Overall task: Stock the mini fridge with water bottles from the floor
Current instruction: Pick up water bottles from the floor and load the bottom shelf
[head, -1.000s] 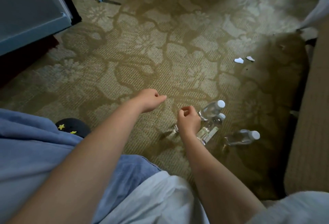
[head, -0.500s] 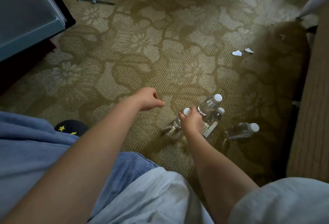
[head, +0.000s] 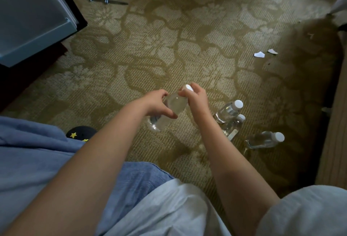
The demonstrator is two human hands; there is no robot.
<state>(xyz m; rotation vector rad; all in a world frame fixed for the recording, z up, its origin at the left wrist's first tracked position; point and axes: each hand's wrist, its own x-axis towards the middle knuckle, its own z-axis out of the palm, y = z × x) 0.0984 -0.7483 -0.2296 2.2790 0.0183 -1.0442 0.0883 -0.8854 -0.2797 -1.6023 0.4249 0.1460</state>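
Note:
A clear water bottle (head: 173,104) with a white cap is lifted off the carpet, tilted, between both hands. My right hand (head: 197,97) grips its neck just under the cap. My left hand (head: 156,102) curls round its middle from the left. Three more clear bottles with white caps stay on the floor to the right: one upright (head: 228,111), one just behind it (head: 233,125), one lying on its side (head: 264,140). The open mini fridge door (head: 35,16) fills the upper left corner.
The patterned green carpet (head: 150,48) spreads ahead. A pen-like stick (head: 107,1) lies near the fridge. Two white paper scraps (head: 260,54) lie at the right. A beige furniture edge (head: 334,132) runs down the right side. My knees fill the bottom.
My right hand picked one bottle out of the group and raised it to the left. My left hand moved in and took hold of its body.

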